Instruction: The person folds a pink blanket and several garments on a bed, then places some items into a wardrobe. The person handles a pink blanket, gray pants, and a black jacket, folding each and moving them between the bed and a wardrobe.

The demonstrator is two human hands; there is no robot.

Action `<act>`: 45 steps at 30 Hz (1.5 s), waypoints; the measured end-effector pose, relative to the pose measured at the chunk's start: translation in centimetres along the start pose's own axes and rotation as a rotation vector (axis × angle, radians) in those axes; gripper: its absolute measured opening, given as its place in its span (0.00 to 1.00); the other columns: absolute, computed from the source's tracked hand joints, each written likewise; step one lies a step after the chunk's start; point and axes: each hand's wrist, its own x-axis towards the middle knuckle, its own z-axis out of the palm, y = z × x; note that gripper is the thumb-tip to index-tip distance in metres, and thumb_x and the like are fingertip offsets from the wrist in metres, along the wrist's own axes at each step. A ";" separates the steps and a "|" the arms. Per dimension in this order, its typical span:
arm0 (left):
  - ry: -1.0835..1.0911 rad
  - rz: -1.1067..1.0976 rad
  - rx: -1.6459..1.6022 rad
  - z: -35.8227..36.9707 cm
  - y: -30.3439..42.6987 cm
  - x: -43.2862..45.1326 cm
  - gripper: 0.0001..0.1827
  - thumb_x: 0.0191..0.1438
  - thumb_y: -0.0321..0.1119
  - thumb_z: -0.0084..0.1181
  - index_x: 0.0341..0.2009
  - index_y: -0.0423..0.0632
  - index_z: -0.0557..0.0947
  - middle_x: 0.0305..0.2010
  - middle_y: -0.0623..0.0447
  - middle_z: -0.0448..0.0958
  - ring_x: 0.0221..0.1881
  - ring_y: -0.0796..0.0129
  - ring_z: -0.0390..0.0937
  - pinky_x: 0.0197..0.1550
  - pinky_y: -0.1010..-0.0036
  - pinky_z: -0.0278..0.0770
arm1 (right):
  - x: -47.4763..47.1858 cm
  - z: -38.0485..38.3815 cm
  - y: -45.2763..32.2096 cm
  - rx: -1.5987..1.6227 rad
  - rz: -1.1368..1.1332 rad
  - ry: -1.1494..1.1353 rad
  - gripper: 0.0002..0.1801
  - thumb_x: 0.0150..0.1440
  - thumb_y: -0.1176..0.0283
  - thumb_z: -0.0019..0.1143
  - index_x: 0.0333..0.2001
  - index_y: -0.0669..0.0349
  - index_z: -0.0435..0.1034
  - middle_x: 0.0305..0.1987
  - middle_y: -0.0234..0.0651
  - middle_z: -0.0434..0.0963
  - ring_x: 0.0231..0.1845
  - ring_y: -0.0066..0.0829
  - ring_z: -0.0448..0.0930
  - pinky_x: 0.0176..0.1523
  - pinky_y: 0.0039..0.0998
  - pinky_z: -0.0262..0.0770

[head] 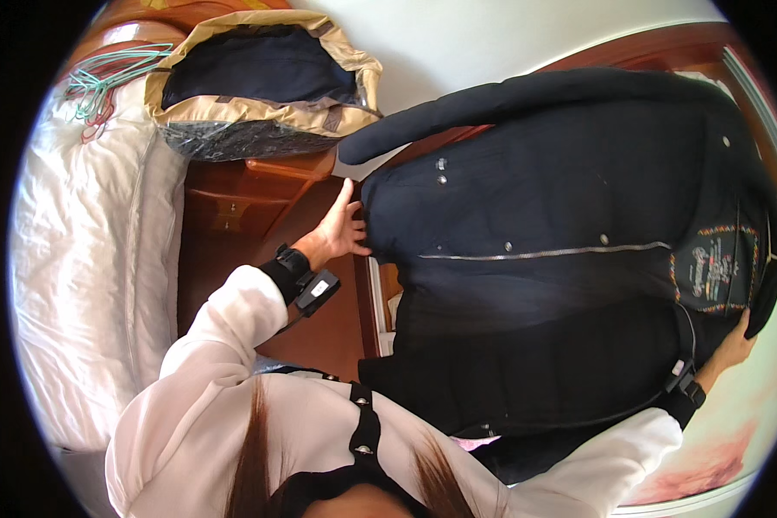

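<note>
A dark padded jacket (531, 194) spreads across the middle and right, its zip partly open and the patterned lining label showing at the collar. My right hand (737, 343) grips the jacket near the collar at the far right. At the jacket's opposite edge, my left hand (340, 226) has its fingers apart, the fingertips close to the hem; whether they touch it I cannot tell. One padded sleeve extends towards the upper left, above my left hand. A hanger's hook seems to show at the collar. Both wrists wear black straps with small devices.
A tan storage bag (265, 113) with clear sides, holding dark fabric, stands at the upper left on wooden furniture. Green and red wire hangers (100, 84) lie on pale bedding (90, 259) at the left. Wooden drawers (233, 207) are below the bag.
</note>
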 end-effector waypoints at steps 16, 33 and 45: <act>-0.267 0.204 0.042 4.4 0.6 -3.9 0.29 0.41 0.20 0.60 0.51 0.42 0.70 0.50 0.49 0.72 0.49 0.64 0.71 0.53 0.69 0.68 | 0.3 -2.5 1.6 -0.219 0.090 -0.086 0.36 0.43 0.42 0.55 0.38 0.68 0.73 0.40 0.49 0.76 0.40 0.47 0.76 0.45 0.38 0.70; -0.633 1.225 1.487 6.1 0.2 -4.6 0.18 0.46 0.32 0.56 0.44 0.45 0.77 0.49 0.48 0.72 0.51 0.57 0.68 0.55 0.66 0.63 | -2.2 -3.9 -0.1 -0.358 0.017 -0.028 0.35 0.45 0.45 0.57 0.39 0.72 0.71 0.40 0.56 0.75 0.39 0.49 0.76 0.44 0.39 0.71; -0.579 1.597 1.493 6.9 3.4 -3.9 0.06 0.41 0.35 0.55 0.28 0.55 0.80 0.29 0.51 0.75 0.25 0.61 0.75 0.26 0.70 0.73 | -2.3 -4.2 -1.5 -0.461 0.252 -0.148 0.37 0.43 0.42 0.56 0.35 0.73 0.72 0.34 0.55 0.76 0.34 0.50 0.77 0.40 0.42 0.72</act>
